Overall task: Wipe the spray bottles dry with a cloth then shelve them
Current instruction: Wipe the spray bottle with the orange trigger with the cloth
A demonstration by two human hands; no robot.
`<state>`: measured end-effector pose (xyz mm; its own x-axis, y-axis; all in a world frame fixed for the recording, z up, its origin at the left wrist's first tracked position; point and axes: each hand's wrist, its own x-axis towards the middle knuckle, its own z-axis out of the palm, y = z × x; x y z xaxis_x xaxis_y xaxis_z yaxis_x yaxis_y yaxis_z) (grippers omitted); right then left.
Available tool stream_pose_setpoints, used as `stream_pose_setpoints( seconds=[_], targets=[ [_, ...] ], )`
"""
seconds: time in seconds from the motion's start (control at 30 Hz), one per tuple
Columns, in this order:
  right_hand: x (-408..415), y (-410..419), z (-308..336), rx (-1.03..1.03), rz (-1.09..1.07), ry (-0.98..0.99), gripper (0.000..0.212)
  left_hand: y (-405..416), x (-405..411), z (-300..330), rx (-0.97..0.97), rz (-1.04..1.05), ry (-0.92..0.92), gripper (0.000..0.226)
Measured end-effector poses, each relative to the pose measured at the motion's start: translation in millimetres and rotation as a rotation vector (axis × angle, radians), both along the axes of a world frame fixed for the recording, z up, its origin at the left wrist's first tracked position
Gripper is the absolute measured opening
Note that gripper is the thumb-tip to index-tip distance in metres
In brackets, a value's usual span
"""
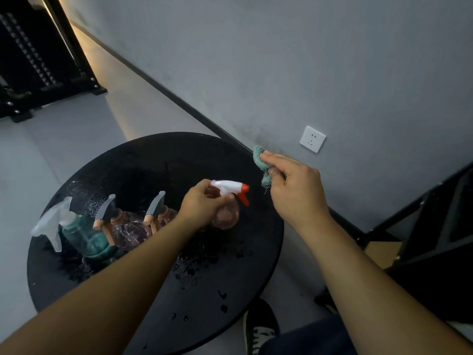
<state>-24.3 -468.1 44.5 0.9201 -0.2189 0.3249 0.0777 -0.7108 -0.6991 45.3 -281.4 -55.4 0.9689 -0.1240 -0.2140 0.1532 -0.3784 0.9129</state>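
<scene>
1. Grey wall and a wet round black bench (230, 290) frame the work.
2. Left hand (202, 206) grips the spray bottle (226, 213) by its neck, above the bench.
3. Right hand (294, 188) pinches the cloth (259, 158), just beside; better to wrap the trigger first, then rub downward.

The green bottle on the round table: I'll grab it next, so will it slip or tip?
Probably slippery: the green bottle stands among droplets on the wet table. Possibly top-heavy, given its large trigger head. It looks like light plastic.
</scene>
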Motion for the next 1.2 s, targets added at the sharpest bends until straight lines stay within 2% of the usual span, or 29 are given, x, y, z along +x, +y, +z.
stream_pose_setpoints(
  seconds=[0.1, 0.27, 0.4, 0.7, 0.97, 1.2],
  targets=[
    [-1.0, -0.4, 1.0, 0.000, 0.003, -0.003, 0.036, 1.6, -3.2, -1.4, -0.031, 0.022, 0.008, 0.034],
    [-1.2, -1.9, 0.8, 0.002, 0.009, -0.003, 0.036, 4.1, -4.9, -1.3, -0.102, -0.048, -0.016, 0.030],
    [-0.9, -2.6, 0.8, 0.006, 0.012, -0.011, 0.036, 2.8, -6.1, -2.0, -0.014, -0.019, -0.105, 0.015],
    [-1.5, -2.0, 0.6, 0.010, 0.019, -0.014, 0.036, -1.6, -7.6, 0.6, 0.200, -0.099, -0.177, 0.022],
    [-0.7, 4.3, 8.3, 0.082, 0.021, -0.043, 0.037, 15.9, -6.9, 47.5, 0.062, 0.033, -0.249, 0.019],
    [-0.8, 39.8, 21.4, 0.137, 0.121, -0.060, 0.039, 44.0, -25.7, 107.2, -0.206, 0.110, -0.212, 0.020]
  ],
)
